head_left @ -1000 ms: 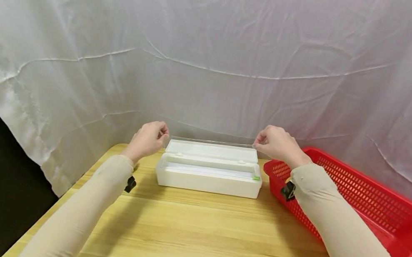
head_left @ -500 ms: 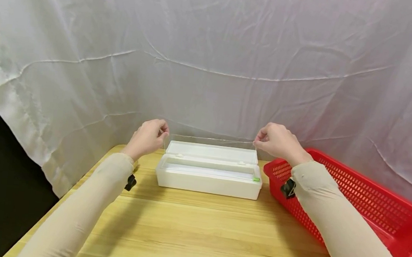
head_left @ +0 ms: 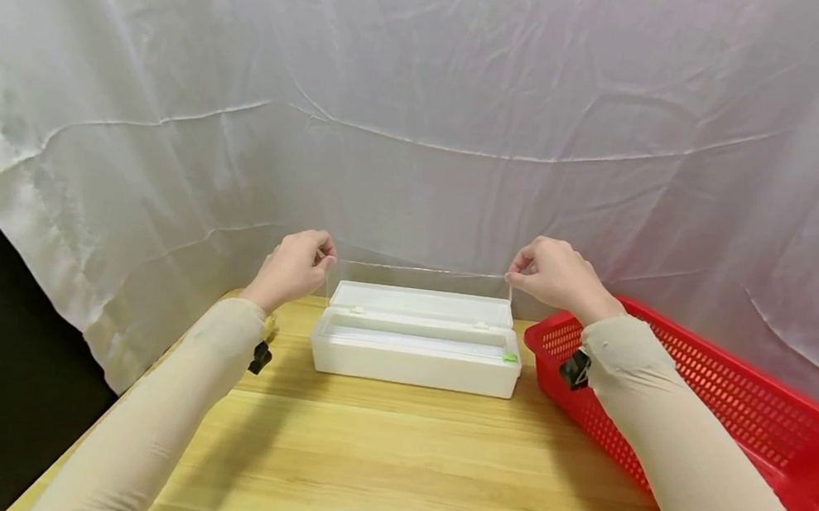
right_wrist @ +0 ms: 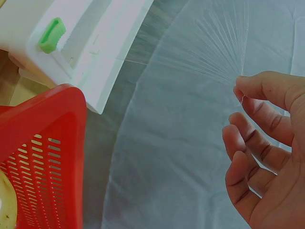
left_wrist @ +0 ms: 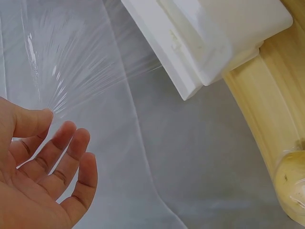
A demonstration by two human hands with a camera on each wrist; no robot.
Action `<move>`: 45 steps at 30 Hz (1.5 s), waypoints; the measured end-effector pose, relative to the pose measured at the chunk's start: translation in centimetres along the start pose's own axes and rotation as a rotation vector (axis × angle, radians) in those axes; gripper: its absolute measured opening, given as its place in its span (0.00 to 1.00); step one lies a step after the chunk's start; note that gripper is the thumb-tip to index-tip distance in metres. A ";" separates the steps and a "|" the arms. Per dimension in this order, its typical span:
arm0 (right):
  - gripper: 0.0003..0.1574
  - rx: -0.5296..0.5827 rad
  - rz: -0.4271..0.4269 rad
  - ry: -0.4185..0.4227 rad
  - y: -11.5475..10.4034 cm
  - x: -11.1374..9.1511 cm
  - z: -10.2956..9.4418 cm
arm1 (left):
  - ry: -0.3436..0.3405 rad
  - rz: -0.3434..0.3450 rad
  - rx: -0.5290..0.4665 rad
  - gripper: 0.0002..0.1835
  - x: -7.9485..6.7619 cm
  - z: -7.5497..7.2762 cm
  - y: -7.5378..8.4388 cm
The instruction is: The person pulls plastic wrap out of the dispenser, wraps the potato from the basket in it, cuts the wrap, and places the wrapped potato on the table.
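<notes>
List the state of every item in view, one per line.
White box: upright, open
Lid: swung back
Green slider: at the box's right end
Clear film: stretched between both hands, toward the box
Left hand: pinching the film
Right hand: pinching the film
Red basket: upright, uncovered
Yellow item: wrapped, seemingly in film

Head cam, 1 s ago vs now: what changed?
The left hand and right hand have risen a little, drawing the edge of the clear film higher above the open lid. Nothing newly gripped or let go: both hands still pinch the film. The white box and red basket stayed put.
</notes>
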State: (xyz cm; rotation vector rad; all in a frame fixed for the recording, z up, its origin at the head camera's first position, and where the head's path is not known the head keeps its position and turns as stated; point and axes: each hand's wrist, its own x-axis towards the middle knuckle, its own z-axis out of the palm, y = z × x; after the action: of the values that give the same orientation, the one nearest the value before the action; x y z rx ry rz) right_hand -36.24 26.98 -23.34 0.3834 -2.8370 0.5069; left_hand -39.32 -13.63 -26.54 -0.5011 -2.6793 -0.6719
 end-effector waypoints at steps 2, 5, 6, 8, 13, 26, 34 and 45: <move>0.10 -0.002 -0.004 0.003 -0.1 0.0 -0.1 | 0.003 0.003 0.000 0.04 0.0 -0.1 0.0; 0.09 0.003 -0.006 0.012 -0.2 0.0 -0.3 | 0.007 0.011 0.002 0.05 0.2 -0.2 0.2; 0.09 0.002 -0.008 0.017 -0.2 0.0 -0.4 | 0.009 0.014 0.002 0.05 0.2 -0.3 0.2; 0.08 0.002 -0.009 0.029 -0.2 0.0 -0.6 | 0.015 0.018 0.005 0.05 0.4 -0.4 0.3; 0.08 0.003 -0.007 0.041 -0.3 0.0 -1.1 | 0.024 0.014 0.011 0.06 0.6 -0.6 0.6; 0.09 -0.002 -0.018 0.079 -0.3 0.1 -2.2 | 0.034 0.018 0.010 0.06 1.4 -1.2 1.1; 0.10 -0.003 -0.016 0.091 -0.6 0.3 -2.5 | 0.040 0.030 0.012 0.05 1.4 -1.8 1.1; 0.09 -0.003 -0.025 0.111 -1.3 0.8 -3.0 | 0.076 0.048 0.029 0.05 1.5 -2.9 1.0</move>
State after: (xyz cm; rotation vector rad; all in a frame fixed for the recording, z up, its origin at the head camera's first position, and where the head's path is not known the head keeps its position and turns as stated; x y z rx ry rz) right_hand -36.08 26.73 -20.00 0.3777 -2.7221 0.5033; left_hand -39.55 -13.84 -23.18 -0.5201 -2.5937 -0.6249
